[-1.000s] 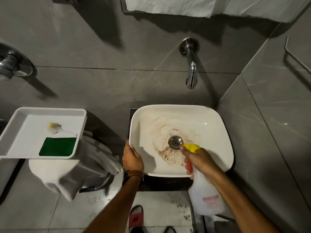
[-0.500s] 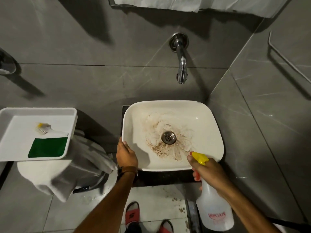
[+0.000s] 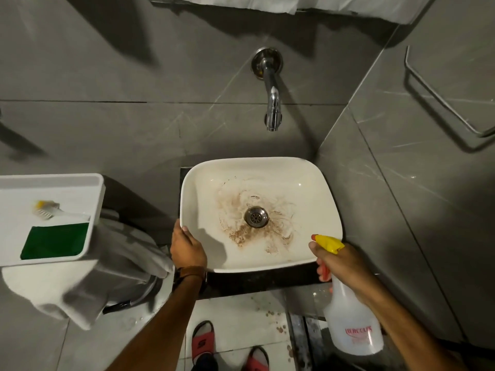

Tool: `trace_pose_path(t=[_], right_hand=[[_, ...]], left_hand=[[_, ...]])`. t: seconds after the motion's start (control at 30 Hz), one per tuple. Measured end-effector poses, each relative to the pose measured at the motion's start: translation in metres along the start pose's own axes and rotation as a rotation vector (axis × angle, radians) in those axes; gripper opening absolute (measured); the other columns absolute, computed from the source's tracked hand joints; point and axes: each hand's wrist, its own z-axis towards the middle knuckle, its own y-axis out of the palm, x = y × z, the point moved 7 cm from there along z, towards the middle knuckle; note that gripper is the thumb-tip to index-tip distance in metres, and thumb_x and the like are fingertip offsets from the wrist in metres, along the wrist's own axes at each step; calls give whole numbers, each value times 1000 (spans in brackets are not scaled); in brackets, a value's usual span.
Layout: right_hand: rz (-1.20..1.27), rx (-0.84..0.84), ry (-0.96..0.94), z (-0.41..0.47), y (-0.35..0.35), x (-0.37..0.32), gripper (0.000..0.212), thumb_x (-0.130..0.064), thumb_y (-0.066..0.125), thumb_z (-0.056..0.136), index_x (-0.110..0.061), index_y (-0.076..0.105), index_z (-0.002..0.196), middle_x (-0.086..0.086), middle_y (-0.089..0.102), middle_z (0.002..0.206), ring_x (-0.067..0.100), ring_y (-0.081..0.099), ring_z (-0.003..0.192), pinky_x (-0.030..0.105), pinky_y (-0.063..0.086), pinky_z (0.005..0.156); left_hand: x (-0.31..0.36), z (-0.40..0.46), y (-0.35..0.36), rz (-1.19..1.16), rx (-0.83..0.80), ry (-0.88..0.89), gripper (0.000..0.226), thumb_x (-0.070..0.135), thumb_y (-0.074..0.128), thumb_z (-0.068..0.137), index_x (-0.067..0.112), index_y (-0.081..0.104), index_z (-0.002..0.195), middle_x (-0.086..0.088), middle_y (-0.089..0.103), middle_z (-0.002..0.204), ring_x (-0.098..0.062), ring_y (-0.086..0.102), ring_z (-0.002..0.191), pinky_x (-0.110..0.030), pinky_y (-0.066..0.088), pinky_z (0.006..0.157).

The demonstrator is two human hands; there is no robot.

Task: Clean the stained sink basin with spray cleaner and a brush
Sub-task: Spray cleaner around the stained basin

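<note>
A white square sink basin (image 3: 316,194) carries brown stains and whitish smears around its metal drain (image 3: 256,216). My left hand (image 3: 187,247) grips the basin's near-left rim. My right hand (image 3: 340,263) holds a translucent spray bottle (image 3: 353,325) with a yellow nozzle and red trigger, at the basin's near-right corner, nozzle pointing towards the bowl. A small brush (image 3: 51,209) with a yellow tip and a green scouring pad (image 3: 55,241) lie in a white tray (image 3: 53,180) at the left.
A chrome wall tap (image 3: 272,103) juts out above the basin. Grey tiled walls close in behind and on the right, with a metal rail (image 3: 439,97) there. White cloth (image 3: 107,266) drapes under the tray. My feet in red sandals (image 3: 203,341) stand on a spotted floor.
My right hand with the bottle has drawn back from over the drain to the basin's near-right corner. The left hand has stayed on the rim. The view has shifted slightly.
</note>
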Motion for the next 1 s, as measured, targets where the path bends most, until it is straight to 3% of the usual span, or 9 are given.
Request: trace_pose_path(t=[0.1, 0.27, 0.5, 0.6, 0.9, 1.0], right_hand=[[-6, -14, 9, -2, -4, 6, 9, -34, 76, 92, -30, 79, 99, 8, 62, 68, 20, 53, 44, 26, 44, 40], [-63, -27, 29, -5, -4, 20, 12, -36, 77, 90, -25, 80, 92, 8, 65, 65, 21, 57, 45, 26, 45, 42], [-74, 7, -14, -3, -13, 16, 3, -33, 73, 94, -34, 77, 95, 7, 65, 66, 18, 55, 42, 25, 47, 40], [-29, 46, -50, 1, -22, 8, 9, -30, 73, 95, -35, 74, 102, 6, 65, 67, 16, 57, 43, 23, 47, 39], [62, 129, -50, 13, -42, 0, 6, -33, 73, 94, -30, 76, 99, 9, 62, 68, 24, 55, 47, 30, 48, 43], [42, 176, -78, 18, -46, -3, 4, -36, 73, 92, -35, 75, 96, 9, 65, 67, 25, 59, 49, 35, 53, 48]], left_hand=[[1, 0, 0, -5, 1, 4, 45, 32, 27, 106, 10, 48, 139, -18, 62, 126, -38, 59, 112, -52, 52, 92], [0, 0, 1, 0, 0, 11, 45, 32, 27, 106, 10, 47, 139, -19, 62, 126, -39, 59, 112, -52, 51, 93], [-1, 1, 0, -2, 12, 20, 43, 33, 28, 106, 11, 49, 136, -19, 62, 124, -40, 60, 109, -53, 52, 91], [-3, 1, 1, -7, 24, 20, 43, 35, 28, 105, 12, 49, 135, -18, 63, 123, -39, 61, 107, -52, 53, 89], [-6, 1, 2, -15, 15, 28, 42, 42, 24, 104, 20, 47, 132, -14, 63, 120, -36, 63, 103, -51, 56, 85], [-6, 2, 2, -5, 26, 32, 42, 42, 24, 104, 21, 48, 131, -14, 64, 118, -36, 63, 101, -49, 56, 83]])
